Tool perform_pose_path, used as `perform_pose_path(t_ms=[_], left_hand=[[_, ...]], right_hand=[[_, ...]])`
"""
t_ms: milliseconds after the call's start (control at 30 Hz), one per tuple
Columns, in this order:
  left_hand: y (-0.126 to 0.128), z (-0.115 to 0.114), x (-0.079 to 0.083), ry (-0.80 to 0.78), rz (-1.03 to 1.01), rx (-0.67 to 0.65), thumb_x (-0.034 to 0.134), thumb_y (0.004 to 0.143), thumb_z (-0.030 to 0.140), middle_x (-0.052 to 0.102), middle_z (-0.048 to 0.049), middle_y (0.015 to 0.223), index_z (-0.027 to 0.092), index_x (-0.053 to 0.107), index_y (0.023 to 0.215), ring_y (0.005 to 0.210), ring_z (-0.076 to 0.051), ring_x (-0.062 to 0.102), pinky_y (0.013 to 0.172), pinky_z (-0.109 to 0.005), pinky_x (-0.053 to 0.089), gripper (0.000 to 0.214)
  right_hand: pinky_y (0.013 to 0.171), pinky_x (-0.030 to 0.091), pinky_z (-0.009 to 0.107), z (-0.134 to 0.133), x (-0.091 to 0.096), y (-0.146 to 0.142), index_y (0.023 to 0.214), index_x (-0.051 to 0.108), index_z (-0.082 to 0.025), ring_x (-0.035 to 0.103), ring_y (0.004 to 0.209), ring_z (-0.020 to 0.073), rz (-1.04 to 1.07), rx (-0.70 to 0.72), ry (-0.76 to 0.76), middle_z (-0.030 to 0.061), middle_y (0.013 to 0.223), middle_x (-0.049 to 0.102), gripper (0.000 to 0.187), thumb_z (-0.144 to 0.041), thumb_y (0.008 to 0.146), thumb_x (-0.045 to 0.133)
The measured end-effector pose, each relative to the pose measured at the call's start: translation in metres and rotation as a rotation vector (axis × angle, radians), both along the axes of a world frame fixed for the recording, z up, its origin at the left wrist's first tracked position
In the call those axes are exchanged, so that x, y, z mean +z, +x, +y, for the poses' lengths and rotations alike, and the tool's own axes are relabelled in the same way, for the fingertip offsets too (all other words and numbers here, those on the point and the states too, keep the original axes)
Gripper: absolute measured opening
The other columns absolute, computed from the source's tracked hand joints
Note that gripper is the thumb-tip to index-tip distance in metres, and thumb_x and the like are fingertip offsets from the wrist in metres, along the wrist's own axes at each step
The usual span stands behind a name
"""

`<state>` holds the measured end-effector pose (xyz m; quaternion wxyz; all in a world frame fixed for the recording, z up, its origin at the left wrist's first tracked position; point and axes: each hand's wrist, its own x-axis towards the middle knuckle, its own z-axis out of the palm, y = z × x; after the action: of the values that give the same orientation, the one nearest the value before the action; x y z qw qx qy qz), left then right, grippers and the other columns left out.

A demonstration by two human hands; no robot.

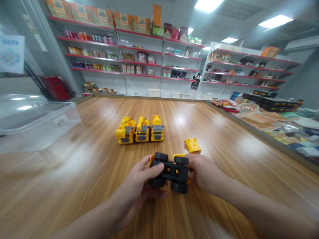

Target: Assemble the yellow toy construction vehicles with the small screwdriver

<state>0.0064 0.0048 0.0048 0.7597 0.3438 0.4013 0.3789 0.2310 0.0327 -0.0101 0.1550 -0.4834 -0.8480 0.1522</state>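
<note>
Between my two hands is a toy truck [170,171], its black underside and four-wheel base turned up toward me, with bits of yellow body showing at the edges. My left hand [142,179] wraps around its left end, thumb across the chassis. At the right end, the fingers of my right hand [200,171] close on the truck; their tips are partly hidden behind it. Just beyond my right hand, a loose yellow plastic part [193,145] lies on the wooden table [94,186].
Three yellow toy construction trucks [142,131] stand side by side farther back. A clear plastic bin [37,126] is on the left. Packaged goods [279,122] lie beyond the table's right edge, and stocked shelves [139,61] line the back wall.
</note>
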Motion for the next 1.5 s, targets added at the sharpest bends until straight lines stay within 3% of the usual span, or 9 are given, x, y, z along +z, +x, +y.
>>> perform_pose_path(t_ms=[167, 467, 667, 833, 1000, 1167, 1300, 1400, 1500], left_hand=[[0.002, 0.0, 0.001, 0.038, -0.026, 0.029, 0.071, 0.081, 0.035, 0.065, -0.0069, 0.096, 0.019, 0.053, 0.111, 0.079, -0.018, 0.061, 0.068, -0.032, 0.053, 0.038], [0.002, 0.003, -0.009, 0.068, 0.004, 0.024, 0.069, 0.082, 0.036, 0.063, -0.006, 0.088, 0.016, 0.051, 0.107, 0.073, -0.018, 0.062, 0.067, -0.034, 0.053, 0.037], [0.002, 0.006, -0.015, 0.033, 0.047, 0.08, 0.072, 0.079, 0.038, 0.066, -0.0127, 0.102, 0.014, 0.055, 0.112, 0.086, -0.024, 0.066, 0.076, -0.041, 0.056, 0.043], [0.002, 0.008, -0.015, 0.045, 0.04, 0.127, 0.073, 0.078, 0.035, 0.066, -0.0128, 0.107, 0.015, 0.061, 0.11, 0.09, -0.025, 0.066, 0.08, -0.041, 0.056, 0.04], [0.002, 0.005, -0.012, 0.09, 0.07, 0.209, 0.068, 0.082, 0.032, 0.065, -0.0109, 0.102, 0.014, 0.062, 0.107, 0.091, -0.024, 0.064, 0.083, -0.04, 0.055, 0.031], [0.002, 0.004, -0.013, 0.107, 0.097, 0.26, 0.068, 0.082, 0.03, 0.064, -0.0096, 0.104, 0.017, 0.056, 0.112, 0.091, -0.023, 0.063, 0.081, -0.039, 0.054, 0.035], [0.0, 0.007, -0.017, 0.15, 0.186, 0.174, 0.071, 0.08, 0.034, 0.065, -0.008, 0.106, 0.021, 0.052, 0.118, 0.092, -0.024, 0.064, 0.078, -0.037, 0.053, 0.044], [-0.001, 0.005, -0.021, 0.303, 0.266, 0.06, 0.071, 0.08, 0.036, 0.065, -0.0075, 0.105, 0.02, 0.055, 0.115, 0.098, -0.025, 0.063, 0.083, -0.036, 0.05, 0.042], [-0.001, 0.002, -0.024, 0.41, 0.267, -0.023, 0.07, 0.082, 0.037, 0.066, -0.006, 0.104, 0.02, 0.056, 0.115, 0.098, -0.023, 0.061, 0.087, -0.034, 0.048, 0.04]], right_hand=[[0.067, 0.044, 0.026, -0.003, 0.005, -0.001, 0.066, 0.068, -0.02, 0.063, 0.073, 0.0175, 0.082, 0.039, -0.004, 0.0043, 0.082, 0.069, 0.016, -0.009, 0.076, 0.062], [0.067, 0.045, 0.025, -0.004, -0.002, -0.003, 0.088, 0.072, -0.019, 0.064, 0.076, 0.0167, 0.025, 0.003, 0.011, 0.0041, 0.088, 0.07, 0.021, -0.01, 0.075, 0.059], [0.067, 0.044, 0.025, 0.0, -0.008, -0.004, 0.076, 0.07, -0.017, 0.063, 0.074, 0.0165, -0.03, 0.014, 0.058, 0.0049, 0.087, 0.07, 0.012, -0.015, 0.078, 0.059], [0.063, 0.042, 0.024, -0.001, -0.01, -0.005, 0.076, 0.069, -0.018, 0.062, 0.069, 0.0142, -0.029, 0.0, 0.063, 0.0021, 0.079, 0.069, 0.011, -0.015, 0.08, 0.059], [0.055, 0.037, 0.025, 0.0, -0.003, -0.004, 0.072, 0.067, -0.018, 0.058, 0.061, 0.014, 0.014, -0.127, 0.117, 0.0008, 0.068, 0.067, 0.011, -0.02, 0.082, 0.061], [0.061, 0.043, 0.027, -0.002, 0.01, -0.001, 0.082, 0.07, -0.019, 0.062, 0.068, 0.0146, 0.27, -0.28, 0.304, 0.0012, 0.077, 0.07, 0.008, -0.021, 0.084, 0.063], [0.065, 0.047, 0.025, -0.015, 0.015, -0.008, 0.087, 0.069, -0.02, 0.063, 0.07, 0.012, 0.45, -0.096, 0.391, -0.0008, 0.08, 0.07, 0.006, -0.017, 0.083, 0.065], [0.068, 0.049, 0.024, -0.025, 0.017, -0.016, 0.089, 0.068, -0.018, 0.064, 0.073, 0.0117, 0.494, 0.076, 0.376, 0.0004, 0.082, 0.069, 0.01, -0.012, 0.081, 0.065], [0.068, 0.049, 0.025, -0.029, 0.016, -0.021, 0.087, 0.067, -0.016, 0.063, 0.074, 0.0123, 0.499, 0.157, 0.336, 0.0022, 0.081, 0.067, 0.009, -0.009, 0.081, 0.065]])
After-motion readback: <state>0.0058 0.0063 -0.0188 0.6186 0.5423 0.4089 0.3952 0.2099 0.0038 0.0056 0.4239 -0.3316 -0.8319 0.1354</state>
